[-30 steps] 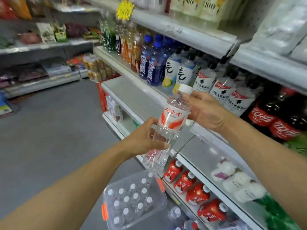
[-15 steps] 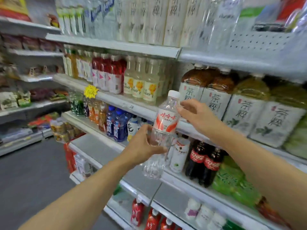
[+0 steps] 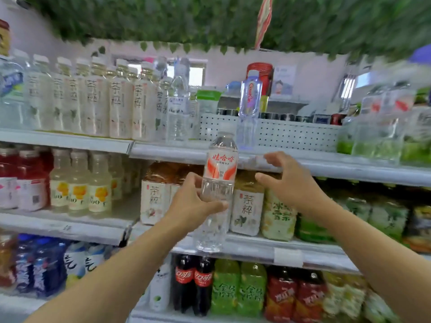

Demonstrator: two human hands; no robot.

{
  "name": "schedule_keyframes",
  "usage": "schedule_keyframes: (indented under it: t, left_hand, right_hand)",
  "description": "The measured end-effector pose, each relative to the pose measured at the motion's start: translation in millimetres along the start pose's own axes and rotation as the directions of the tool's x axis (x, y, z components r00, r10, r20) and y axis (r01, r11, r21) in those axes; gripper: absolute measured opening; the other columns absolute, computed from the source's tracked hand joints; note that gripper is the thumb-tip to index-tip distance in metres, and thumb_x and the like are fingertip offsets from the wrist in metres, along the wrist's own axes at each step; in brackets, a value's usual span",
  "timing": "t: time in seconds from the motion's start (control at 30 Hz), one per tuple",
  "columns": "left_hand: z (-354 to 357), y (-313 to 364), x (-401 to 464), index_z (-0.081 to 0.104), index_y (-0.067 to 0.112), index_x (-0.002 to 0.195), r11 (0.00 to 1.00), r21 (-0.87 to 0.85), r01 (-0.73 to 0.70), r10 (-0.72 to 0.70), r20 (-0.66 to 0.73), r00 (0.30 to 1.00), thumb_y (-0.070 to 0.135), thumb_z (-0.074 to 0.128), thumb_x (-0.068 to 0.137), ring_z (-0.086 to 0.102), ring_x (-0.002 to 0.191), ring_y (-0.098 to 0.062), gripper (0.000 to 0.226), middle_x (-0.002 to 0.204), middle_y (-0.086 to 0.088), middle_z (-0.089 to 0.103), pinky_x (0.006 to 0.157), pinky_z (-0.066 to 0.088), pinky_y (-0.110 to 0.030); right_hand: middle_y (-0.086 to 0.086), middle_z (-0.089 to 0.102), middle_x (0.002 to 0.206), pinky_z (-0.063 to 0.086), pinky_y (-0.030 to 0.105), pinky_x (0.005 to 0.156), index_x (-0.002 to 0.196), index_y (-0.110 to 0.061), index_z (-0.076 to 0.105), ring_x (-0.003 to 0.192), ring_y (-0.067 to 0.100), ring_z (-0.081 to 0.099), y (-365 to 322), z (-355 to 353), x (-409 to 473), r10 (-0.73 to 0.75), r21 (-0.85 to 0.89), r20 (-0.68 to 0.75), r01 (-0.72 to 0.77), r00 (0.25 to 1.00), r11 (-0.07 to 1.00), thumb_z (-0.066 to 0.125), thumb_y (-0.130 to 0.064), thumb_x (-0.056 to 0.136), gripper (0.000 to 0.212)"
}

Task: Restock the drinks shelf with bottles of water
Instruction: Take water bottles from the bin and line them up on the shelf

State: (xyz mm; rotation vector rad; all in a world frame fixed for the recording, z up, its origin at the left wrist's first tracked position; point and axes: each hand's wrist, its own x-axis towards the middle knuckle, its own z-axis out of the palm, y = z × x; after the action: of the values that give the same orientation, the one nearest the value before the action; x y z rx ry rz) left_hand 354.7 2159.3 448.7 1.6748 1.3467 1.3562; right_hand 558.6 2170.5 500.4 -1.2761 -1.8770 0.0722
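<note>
- In front of the drinks shelves, a person holds 1 clear water bottle (image 3: 218, 183) upright, about level with the top shelf (image 3: 326, 163) edge.
- The left hand (image 3: 193, 206) grips the bottle round its lower middle, fingers curled behind it and thumb across the front, just under the red and white label.
- The right hand (image 3: 286, 180) is just right of the bottle and apart from it, fingers spread and loosely bent, holding nothing.
- The bottle's cap end overlaps the white shelf edge; its base hangs in front of the next shelf down (image 3: 256, 248), resting on nothing.
- On the top shelf, far behind the bottle, stands a tall purple bottle (image 3: 249, 106), with a white pegboard panel (image 3: 291, 134) behind it.
- Left of that, on the same shelf, is a row of pale tea bottles (image 3: 119, 103) with white labels and a few clear bottles (image 3: 178, 108).
- Just behind the hands, on the next shelf down, are brown tea bottles (image 3: 247, 201) with white labels; green-labelled bottles (image 3: 278, 215) stand to their right.
- Far left on that level are yellowish juice bottles (image 3: 79, 183) and red drinks (image 3: 28, 180).
- Lower down, 2 cola bottles (image 3: 193, 283) stand beside green bottles (image 3: 238, 287) and red-labelled bottles (image 3: 296, 297); blue bottles (image 3: 39, 264) sit at the lower left.
- Green leaves (image 3: 210, 19) hang across the top; the far right is blurred.
</note>
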Motion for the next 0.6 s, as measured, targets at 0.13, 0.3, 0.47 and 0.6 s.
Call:
schedule_keyframes:
  t: [0.13, 0.3, 0.47, 0.6]
  left_hand:
    - [42, 33, 18, 0.044, 0.023, 0.112, 0.998, -0.032, -0.062, 0.063, 0.049, 0.997, 0.023, 0.082, 0.068, 0.062, 0.087, -0.011, 0.058, 0.096, 0.001, 0.063, 0.063, 0.045, -0.021]
    - [91, 72, 45, 0.044, 0.024, 0.110, 0.990, -0.059, -0.126, 0.132, 0.104, 0.986, 0.030, 0.083, 0.066, 0.064, 0.089, -0.015, 0.060, 0.099, 0.000, 0.065, 0.078, 0.053, -0.035]
    - [134, 115, 71, 0.041, 0.022, 0.110, 0.976, -0.111, -0.188, 0.202, 0.127, 0.971, 0.027, 0.081, 0.070, 0.067, 0.082, -0.018, 0.057, 0.095, -0.004, 0.066, 0.068, 0.053, -0.031]
    - [168, 148, 95, 0.040, 0.022, 0.111, 0.960, -0.141, -0.243, 0.259, 0.104, 0.960, 0.028, 0.081, 0.070, 0.063, 0.087, -0.017, 0.059, 0.100, -0.004, 0.063, 0.071, 0.049, -0.032]
  right_hand:
    - [-0.002, 0.043, 0.138, 0.030, 0.029, 0.103, 0.137, -0.022, 0.040, 0.127, 0.015, 0.039, 32, -41, -2, 0.053, -0.135, -0.072, -0.062, 0.996, 0.989, 0.062, -0.037, 0.088, 0.056]
    - [0.003, 0.036, 0.143, 0.026, 0.033, 0.109, 0.140, -0.016, 0.035, 0.133, 0.020, 0.032, 83, -87, 3, 0.139, -0.245, -0.135, -0.169, 0.981, 0.955, 0.062, -0.036, 0.088, 0.061]
    - [0.003, 0.032, 0.147, 0.025, 0.037, 0.114, 0.142, -0.018, 0.032, 0.136, 0.020, 0.028, 137, -121, 13, 0.186, -0.294, -0.189, -0.237, 0.964, 0.926, 0.062, -0.039, 0.088, 0.065]
    - [0.001, 0.029, 0.148, 0.023, 0.036, 0.113, 0.142, -0.023, 0.030, 0.136, 0.019, 0.025, 173, -138, 26, 0.180, -0.328, -0.167, -0.227, 0.969, 0.917, 0.061, -0.044, 0.087, 0.067]
